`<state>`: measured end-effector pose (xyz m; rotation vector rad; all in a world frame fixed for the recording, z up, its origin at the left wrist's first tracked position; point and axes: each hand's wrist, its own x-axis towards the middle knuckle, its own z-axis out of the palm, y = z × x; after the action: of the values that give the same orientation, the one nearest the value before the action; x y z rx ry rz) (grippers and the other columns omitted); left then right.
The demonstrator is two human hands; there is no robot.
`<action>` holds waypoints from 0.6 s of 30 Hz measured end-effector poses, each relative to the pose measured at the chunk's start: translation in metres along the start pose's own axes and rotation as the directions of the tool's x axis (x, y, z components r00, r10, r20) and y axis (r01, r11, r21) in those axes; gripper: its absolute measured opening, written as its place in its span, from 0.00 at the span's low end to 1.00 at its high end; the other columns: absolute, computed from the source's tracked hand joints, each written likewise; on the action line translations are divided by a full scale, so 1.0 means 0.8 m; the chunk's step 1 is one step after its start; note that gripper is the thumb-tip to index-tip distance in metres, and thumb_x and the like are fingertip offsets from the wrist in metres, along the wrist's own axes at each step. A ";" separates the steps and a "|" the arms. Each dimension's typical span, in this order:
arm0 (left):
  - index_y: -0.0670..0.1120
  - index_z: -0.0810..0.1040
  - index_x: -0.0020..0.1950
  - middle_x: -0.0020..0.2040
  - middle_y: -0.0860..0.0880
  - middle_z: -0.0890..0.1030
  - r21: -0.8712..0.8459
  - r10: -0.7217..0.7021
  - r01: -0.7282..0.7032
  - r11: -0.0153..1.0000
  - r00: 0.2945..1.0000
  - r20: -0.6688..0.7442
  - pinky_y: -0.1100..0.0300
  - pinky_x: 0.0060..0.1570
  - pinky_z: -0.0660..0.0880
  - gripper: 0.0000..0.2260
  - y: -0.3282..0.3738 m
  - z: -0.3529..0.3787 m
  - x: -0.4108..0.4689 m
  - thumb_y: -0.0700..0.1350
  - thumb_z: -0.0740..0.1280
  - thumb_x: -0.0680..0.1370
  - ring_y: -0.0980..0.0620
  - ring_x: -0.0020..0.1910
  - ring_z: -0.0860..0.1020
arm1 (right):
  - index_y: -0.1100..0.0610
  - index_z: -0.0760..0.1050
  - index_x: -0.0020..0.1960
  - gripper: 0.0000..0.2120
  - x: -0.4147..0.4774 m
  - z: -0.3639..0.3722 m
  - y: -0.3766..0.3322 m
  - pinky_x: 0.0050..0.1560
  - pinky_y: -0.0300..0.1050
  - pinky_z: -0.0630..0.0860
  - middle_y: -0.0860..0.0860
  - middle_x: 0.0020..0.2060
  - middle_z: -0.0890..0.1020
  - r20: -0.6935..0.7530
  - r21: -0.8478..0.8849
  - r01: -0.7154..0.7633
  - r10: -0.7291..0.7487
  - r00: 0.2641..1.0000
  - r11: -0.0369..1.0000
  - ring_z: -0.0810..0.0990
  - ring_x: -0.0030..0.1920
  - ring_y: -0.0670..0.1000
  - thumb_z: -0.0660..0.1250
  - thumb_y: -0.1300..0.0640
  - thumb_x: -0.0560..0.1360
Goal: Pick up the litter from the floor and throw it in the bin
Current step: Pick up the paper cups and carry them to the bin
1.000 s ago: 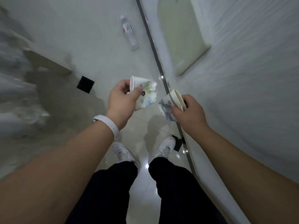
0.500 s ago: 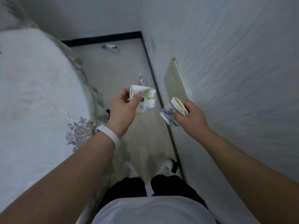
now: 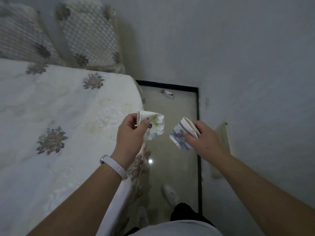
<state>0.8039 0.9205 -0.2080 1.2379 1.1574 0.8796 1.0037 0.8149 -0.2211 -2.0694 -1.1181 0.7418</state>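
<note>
Crushed paper cup [image 3: 154, 127], white with green and purple flower print, is at frame centre above the floor [image 3: 172, 167], long axis near level, open rim left and crumpled base right, pinched at the rim by the left hand [image 3: 129, 135]. Second paper cup [image 3: 178, 137], blue-patterned and flattened, lies on a diagonal, rim upper right and base lower left, with the right hand [image 3: 205, 139] fingers [image 3: 189, 138] curled round it. Further out: glossy beige tile, a small bottle [image 3: 167, 94] lying near the black skirting at upper centre, an embroidered bed [image 3: 51, 116] on the left, and quilted pillows [image 3: 90, 34] at upper left.
</note>
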 end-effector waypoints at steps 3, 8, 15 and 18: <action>0.48 0.80 0.50 0.42 0.53 0.84 0.031 -0.002 0.006 0.999 0.991 -0.137 0.51 0.41 0.80 0.02 0.012 -0.019 0.002 0.42 0.69 0.79 0.53 0.41 0.83 | 0.47 0.74 0.49 0.05 0.045 0.006 -0.023 0.34 0.41 0.71 0.47 0.40 0.78 0.111 -0.002 0.095 -0.095 0.989 0.995 0.76 0.39 0.48 0.68 0.55 0.75; 0.51 0.80 0.48 0.43 0.52 0.84 0.103 -0.005 0.045 0.994 0.932 -0.363 0.42 0.47 0.81 0.02 0.033 -0.050 -0.007 0.44 0.70 0.79 0.49 0.43 0.83 | 0.43 0.72 0.47 0.08 0.107 0.024 -0.066 0.32 0.37 0.68 0.44 0.37 0.77 0.313 0.044 0.259 -0.260 0.913 0.965 0.75 0.36 0.44 0.69 0.55 0.75; 0.52 0.81 0.49 0.43 0.53 0.84 0.038 -0.040 0.087 0.995 0.746 -0.665 0.51 0.44 0.80 0.05 0.032 -0.096 -0.090 0.41 0.69 0.79 0.52 0.44 0.83 | 0.50 0.73 0.46 0.03 0.108 0.100 -0.140 0.34 0.45 0.68 0.50 0.37 0.76 0.575 0.156 0.447 -0.449 0.684 0.881 0.73 0.35 0.51 0.67 0.55 0.75; 0.50 0.80 0.50 0.44 0.52 0.84 0.041 -0.037 0.104 0.994 0.651 -0.758 0.54 0.43 0.79 0.05 0.032 -0.125 -0.150 0.41 0.69 0.79 0.54 0.44 0.83 | 0.49 0.72 0.48 0.03 0.067 0.145 -0.175 0.35 0.46 0.67 0.51 0.39 0.76 0.691 0.215 0.507 -0.497 0.525 0.835 0.71 0.36 0.51 0.66 0.54 0.76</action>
<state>0.6818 0.8334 -0.1574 0.8656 1.9135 1.3691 0.8757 0.9518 -0.1941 -1.2840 -2.0530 1.2921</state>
